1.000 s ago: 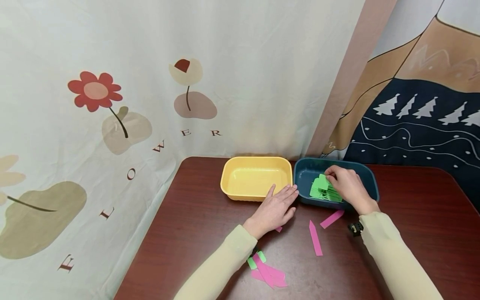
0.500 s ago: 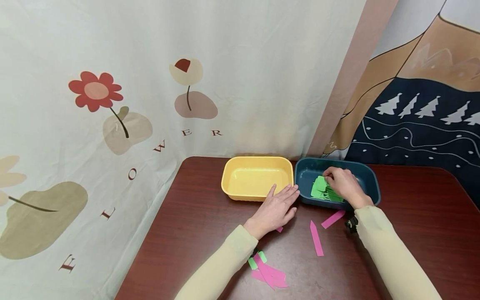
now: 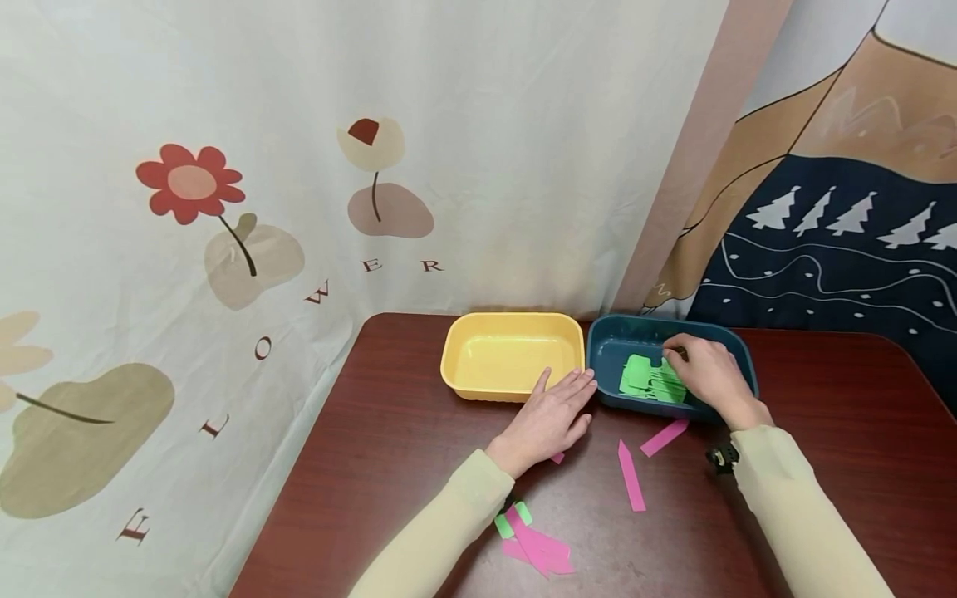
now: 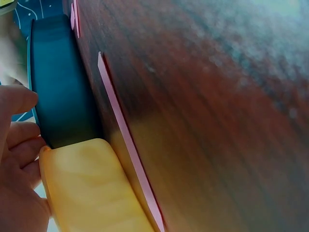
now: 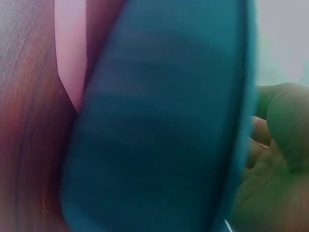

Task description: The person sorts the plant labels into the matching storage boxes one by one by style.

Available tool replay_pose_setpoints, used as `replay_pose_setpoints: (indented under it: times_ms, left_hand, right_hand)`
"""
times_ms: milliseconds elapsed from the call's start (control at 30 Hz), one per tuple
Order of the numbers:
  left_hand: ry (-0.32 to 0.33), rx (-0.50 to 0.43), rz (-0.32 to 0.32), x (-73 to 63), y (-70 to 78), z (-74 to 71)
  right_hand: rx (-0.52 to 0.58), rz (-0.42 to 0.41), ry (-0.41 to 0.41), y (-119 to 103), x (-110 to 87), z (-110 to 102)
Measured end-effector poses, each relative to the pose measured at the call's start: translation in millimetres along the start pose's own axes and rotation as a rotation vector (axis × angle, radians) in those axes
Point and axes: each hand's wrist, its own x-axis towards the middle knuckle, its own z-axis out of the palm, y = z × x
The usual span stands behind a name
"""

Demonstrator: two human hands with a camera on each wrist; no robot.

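Note:
My left hand point(image 3: 544, 415) lies palm down with straight fingers across the near right corner of the yellow box point(image 3: 449, 374), fingertips right at the rim of the dark blue box point(image 3: 615, 328). In the left wrist view its fingers point(image 4: 21, 140) show beside both rims. My right hand point(image 3: 710, 370) reaches over the near rim of the blue box, fingers curled, thumb and fingertips close together over the pile of flat green tags point(image 3: 649, 380). I cannot tell whether a tag is between them. In the right wrist view the box wall point(image 5: 159, 121) partly hides the hand.
Pink pointed strips point(image 3: 631, 477) lie on the brown table point(image 3: 389, 465), one point(image 3: 664, 437) close to the blue box. Near the left forearm is a pile of pink pieces point(image 3: 542, 548) over green ones point(image 3: 503, 525). A printed curtain point(image 3: 523, 166) hangs behind the table.
My right hand has shifted to the right over the green tags, uncovering more of the pile, and the raised tag at its fingertips no longer shows. The left hand has stayed in place.

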Motion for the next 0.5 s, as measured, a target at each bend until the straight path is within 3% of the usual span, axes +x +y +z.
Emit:
replay_pose_setpoints:
  times_ms: [500]
  left_hand:
    - [-0.001,0.012,0.002,0.0,0.2,0.9]
  right_hand:
    - [-0.005,-0.072,0.214,-5.8,-45.6,-13.3]
